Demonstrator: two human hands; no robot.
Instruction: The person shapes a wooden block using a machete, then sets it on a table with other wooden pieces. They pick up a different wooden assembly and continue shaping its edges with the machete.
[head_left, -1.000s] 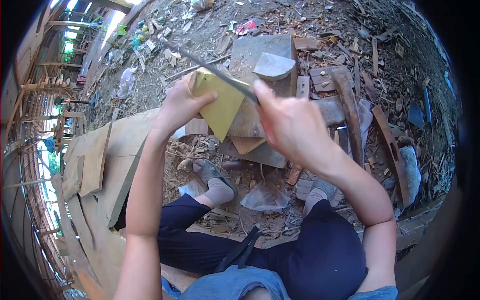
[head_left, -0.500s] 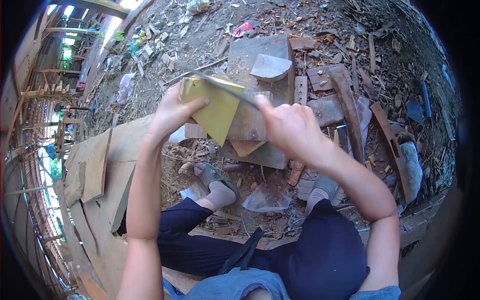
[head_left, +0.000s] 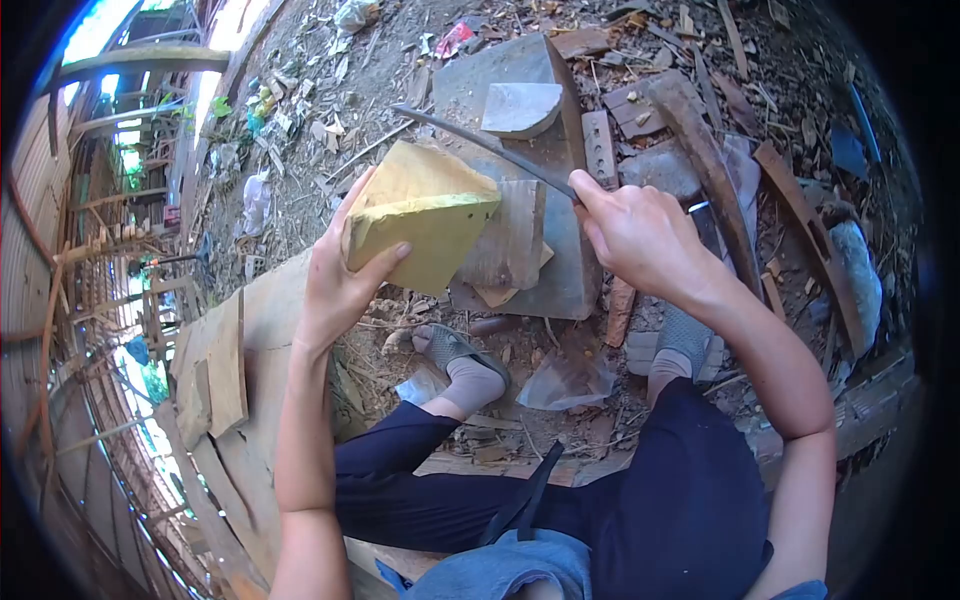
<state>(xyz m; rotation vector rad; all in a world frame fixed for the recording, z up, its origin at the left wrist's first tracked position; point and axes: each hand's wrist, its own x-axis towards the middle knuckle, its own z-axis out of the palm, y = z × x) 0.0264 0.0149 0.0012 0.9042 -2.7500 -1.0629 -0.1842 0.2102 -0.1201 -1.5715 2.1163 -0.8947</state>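
My left hand (head_left: 338,275) is closed around a yellowish wood block (head_left: 420,238), thumb on its near face and fingers behind. The block is tilted, so its rough pale upper face shows. In a closed grip, my right hand (head_left: 650,238) has a long, narrow, dark knife (head_left: 490,150), its handle hidden in the fist. The blade points up and left, beyond the block and apart from it. Just right of the yellow block is a brownish wood piece (head_left: 515,235), resting on a large grey block (head_left: 570,255).
A smaller grey piece (head_left: 522,108) with a curved edge lies on the large block. Planks (head_left: 690,150) and a perforated brick (head_left: 600,158) are at the right. Boards (head_left: 265,320) lie left. Chips and litter cover the ground, with a plastic bag (head_left: 568,382) between my feet.
The knife has moved away from the wood block's top edge, my right hand shifting right. My left hand has tipped the block, bringing its upper face into sight. The whole view has shifted slightly.
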